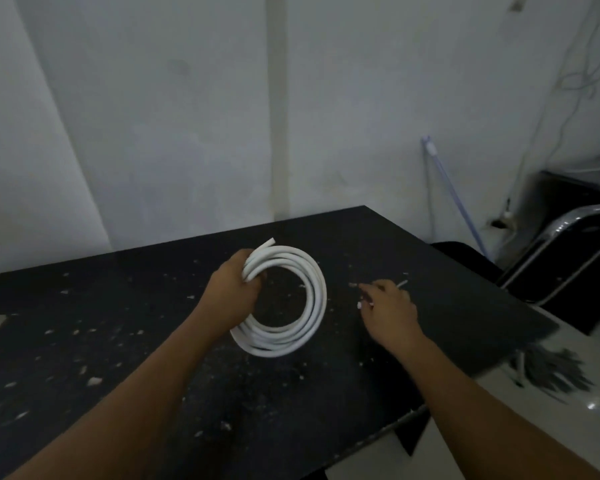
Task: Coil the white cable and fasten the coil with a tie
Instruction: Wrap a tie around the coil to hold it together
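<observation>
The white cable (300, 306) is wound into a round coil of several loops, held tilted just above the black table (118, 341). My left hand (234, 289) grips the coil at its upper left, fingers curled round the bundled loops, and one cut cable end sticks up past my fingers. To the right of the coil, my right hand (388, 306) is low over the table with its fingers curled. It pinches a thin white tie (402, 283), whose tip shows beyond my knuckles. The hand is motion-blurred.
Pale chips and scraps speckle the table top. The table's right edge runs diagonally close to my right hand. Beyond it stand a black chair with a chrome frame (568, 244), a blue-handled stick (454, 199) leaning on the wall, and a mop head (555, 372) on the floor.
</observation>
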